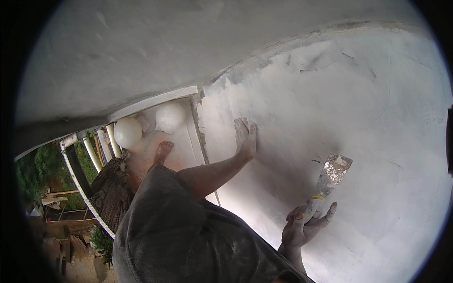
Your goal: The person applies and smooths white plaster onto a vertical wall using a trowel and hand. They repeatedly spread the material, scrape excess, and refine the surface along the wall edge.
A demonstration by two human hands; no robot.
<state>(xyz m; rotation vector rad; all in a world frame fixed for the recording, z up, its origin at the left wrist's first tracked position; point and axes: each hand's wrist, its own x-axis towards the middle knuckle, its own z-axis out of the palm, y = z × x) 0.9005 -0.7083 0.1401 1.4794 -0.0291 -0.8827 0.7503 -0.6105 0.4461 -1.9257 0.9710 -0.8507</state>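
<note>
My left hand (245, 139), dusted with white, lies with its fingers stretched out against the white plastered wall (368, 104). It holds nothing. Lower and to the right, my right hand (304, 228) grips the pale handle of a putty knife (334, 172). The putty knife points up and away from me, its worn metal blade speckled with dried white material. A yellow band rings the neck of the tool. Whether the blade touches the wall, I cannot tell. Uneven white smears and a few dark marks show on the wall surface.
A grey ceiling-like surface (141, 56) meets the wall along a curved edge. Two white rounded objects (171, 117) stand on the left near a bare foot (163, 150). A white railing (78, 172) borders the left side, with greenery (40, 165) and scattered boards beyond it.
</note>
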